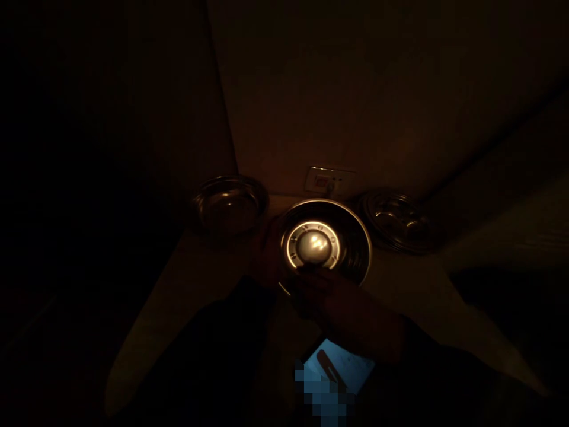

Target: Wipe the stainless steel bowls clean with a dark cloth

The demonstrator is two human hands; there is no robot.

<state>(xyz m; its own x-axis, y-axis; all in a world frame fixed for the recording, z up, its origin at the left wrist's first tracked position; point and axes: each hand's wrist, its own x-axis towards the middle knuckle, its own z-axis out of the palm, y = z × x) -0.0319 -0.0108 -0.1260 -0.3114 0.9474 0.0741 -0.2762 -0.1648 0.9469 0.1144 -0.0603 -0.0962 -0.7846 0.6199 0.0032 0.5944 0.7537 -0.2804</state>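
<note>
The room is very dark. A round steel plate (pixel 351 237) is tilted toward me at the centre, and a shiny domed object (pixel 313 246) in its middle catches the light. My left hand (pixel 267 258) grips the plate's left rim, though its fingers are barely visible. My right hand (pixel 344 308) curls over the plate's lower edge, with its fingertips close under the domed object. Both sleeves are dark.
A steel bowl (pixel 229 204) stands at the back left and another steel dish (pixel 395 219) at the back right, both on a pale counter (pixel 427 284). A wall socket (pixel 329 179) is behind the plate. A glowing blue phone screen (pixel 344 365) lies below my right hand.
</note>
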